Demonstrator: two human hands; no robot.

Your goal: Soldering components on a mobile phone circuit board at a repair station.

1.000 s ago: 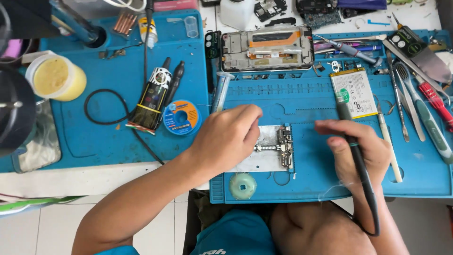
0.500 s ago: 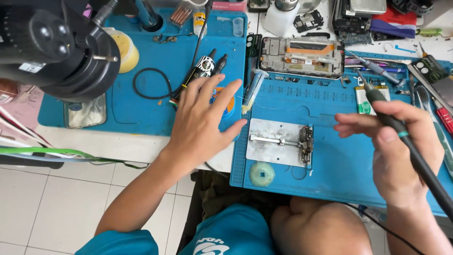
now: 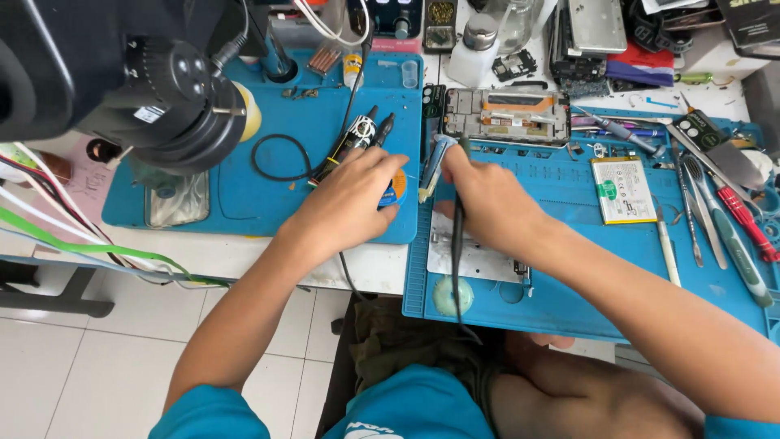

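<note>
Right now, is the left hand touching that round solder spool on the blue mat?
Touching. In the head view the left hand lies over the solder spool, fingers covering most of it; no gap shows between them.

The left hand (image 3: 353, 199) is laid palm down, fingers spread and bent, on the near right corner of the left blue mat (image 3: 268, 195). The right hand (image 3: 487, 195) is held just right of that mat's edge, fingers curled in a pen grip. Both forearms are stretched forward, bare.

white-green battery label (image 3: 622, 189) — right mat | white microscope sticker (image 3: 148, 115) (left)
</note>
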